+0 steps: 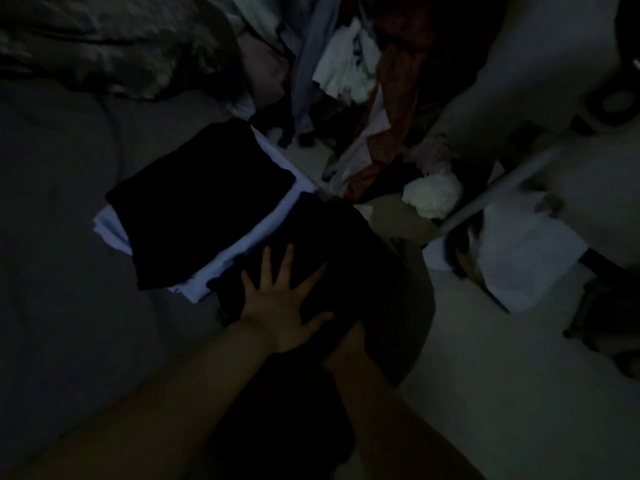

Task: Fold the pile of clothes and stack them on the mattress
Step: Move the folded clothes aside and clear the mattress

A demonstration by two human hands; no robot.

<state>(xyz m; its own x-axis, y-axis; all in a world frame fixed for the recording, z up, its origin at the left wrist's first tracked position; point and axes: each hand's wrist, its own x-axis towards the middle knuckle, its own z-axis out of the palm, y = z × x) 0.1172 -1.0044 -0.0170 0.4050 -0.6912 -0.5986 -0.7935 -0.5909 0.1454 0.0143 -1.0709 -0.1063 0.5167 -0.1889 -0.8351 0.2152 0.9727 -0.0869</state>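
A soft black garment (332,244) is pressed flat on the grey mattress (62,209) by the splayed left hand (280,306), beside a squared black-and-white folded stack (194,206), while its near edge is gripped by the right hand (346,344).

One camera on the person's head looks down from close above at the mattress (62,237) and the floor (485,341) to its right.

We see a dim bedroom at home; a grey mattress (69,237); heaped clothes (346,81) beside it.
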